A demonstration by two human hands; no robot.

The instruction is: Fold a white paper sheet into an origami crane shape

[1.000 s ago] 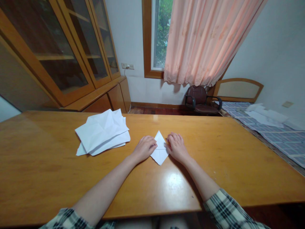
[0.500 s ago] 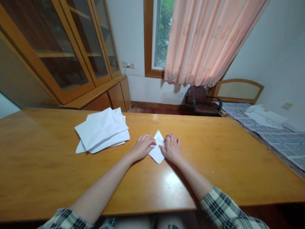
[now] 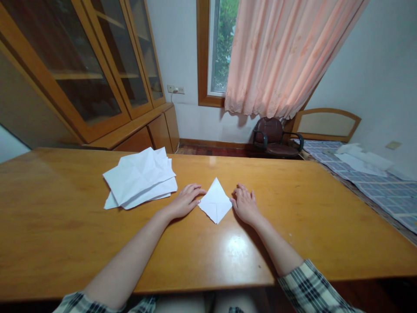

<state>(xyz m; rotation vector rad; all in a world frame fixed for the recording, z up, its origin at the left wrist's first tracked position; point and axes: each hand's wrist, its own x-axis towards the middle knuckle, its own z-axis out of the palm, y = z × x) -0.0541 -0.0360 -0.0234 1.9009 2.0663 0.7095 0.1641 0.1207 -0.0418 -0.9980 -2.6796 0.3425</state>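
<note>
Left hand (image 3: pixel 185 201) and right hand (image 3: pixel 245 204) laid palm-down, fingers loosely spread, gripping nothing, one to each side of centre frame. Set wide like this probably to leave the piece between them uncovered and lying flat on its own creases.

Wooden table (image 3: pixel 65 243) across the whole lower half, bearing everything. Loose pile of white sheets (image 3: pixel 140 178) left of centre, well apart from the left hand, seemingly parked out of the way yet within reach. Folded paper (image 3: pixel 215 202), a small white diamond with a crease across its middle, flat on the table in centre frame between the hands. Left fingertips at or just beside its left corner, right thumb just beside its right corner; actual contact too fine to tell.

Compared with half a second ago: then both hands over the diamond, fingertips pressing near its middle and hiding part of it; now drawn outward to the corners, whole shape exposed. Pile unmoved.
</note>
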